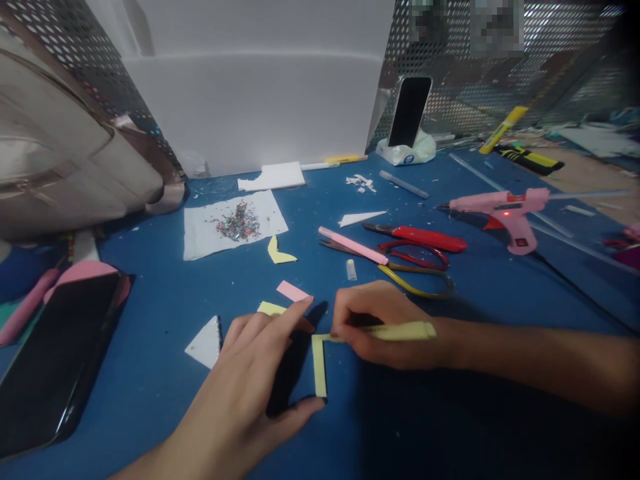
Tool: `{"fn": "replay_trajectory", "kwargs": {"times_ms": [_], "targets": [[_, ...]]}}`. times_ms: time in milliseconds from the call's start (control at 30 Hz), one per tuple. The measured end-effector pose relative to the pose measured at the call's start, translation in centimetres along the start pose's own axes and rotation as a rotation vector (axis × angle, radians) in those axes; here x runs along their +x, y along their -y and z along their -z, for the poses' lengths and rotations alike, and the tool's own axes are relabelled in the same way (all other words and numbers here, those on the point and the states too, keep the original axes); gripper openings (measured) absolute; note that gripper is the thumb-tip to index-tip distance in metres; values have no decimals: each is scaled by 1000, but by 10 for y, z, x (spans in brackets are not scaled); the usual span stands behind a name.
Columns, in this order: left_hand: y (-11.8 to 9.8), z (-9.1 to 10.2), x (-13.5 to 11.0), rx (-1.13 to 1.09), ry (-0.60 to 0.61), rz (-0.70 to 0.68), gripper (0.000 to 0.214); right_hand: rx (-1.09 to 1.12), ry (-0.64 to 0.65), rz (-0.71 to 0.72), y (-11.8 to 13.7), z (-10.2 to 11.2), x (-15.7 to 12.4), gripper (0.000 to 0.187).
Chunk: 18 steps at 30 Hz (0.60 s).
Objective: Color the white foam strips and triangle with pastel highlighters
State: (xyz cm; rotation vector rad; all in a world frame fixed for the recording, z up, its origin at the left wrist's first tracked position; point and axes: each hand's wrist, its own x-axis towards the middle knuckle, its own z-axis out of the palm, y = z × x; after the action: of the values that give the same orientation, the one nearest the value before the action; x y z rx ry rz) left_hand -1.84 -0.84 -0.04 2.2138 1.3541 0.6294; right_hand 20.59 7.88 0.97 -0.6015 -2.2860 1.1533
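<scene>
My right hand [377,323] is closed around a pale yellow strip [400,331] that lies across my palm, its left end meeting a second yellow strip [319,365] that lies upright on the blue table [450,400], the two forming a corner. My left hand [255,373] rests on the table beside that corner, fingers stretched out, index finger pointing toward a pink paper scrap [293,291] and thumb near the lower end of the upright strip. A yellow scrap [271,308] peeks out behind my left fingers.
Red-handled scissors [415,248], a pink cutter [353,245] and a pink glue gun [500,208] lie beyond my right hand. A white sheet with glitter [233,223], white triangles [206,343], a phone [55,360] at the left, a bag [65,160] and a propped phone [409,110] surround the area.
</scene>
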Motion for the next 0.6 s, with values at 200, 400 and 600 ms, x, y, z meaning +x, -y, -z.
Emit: {"fn": "replay_trajectory", "kwargs": {"times_ms": [200, 400, 600], "targets": [[-1, 2, 1, 15, -34, 16, 87, 243, -214, -27, -7, 5, -2, 38], [3, 32, 5, 116, -243, 51, 80, 277, -208, -23, -11, 5, -2, 42], [7, 50, 1, 531, -110, 32, 80, 256, -174, -45, -9, 6, -1, 40]]}}
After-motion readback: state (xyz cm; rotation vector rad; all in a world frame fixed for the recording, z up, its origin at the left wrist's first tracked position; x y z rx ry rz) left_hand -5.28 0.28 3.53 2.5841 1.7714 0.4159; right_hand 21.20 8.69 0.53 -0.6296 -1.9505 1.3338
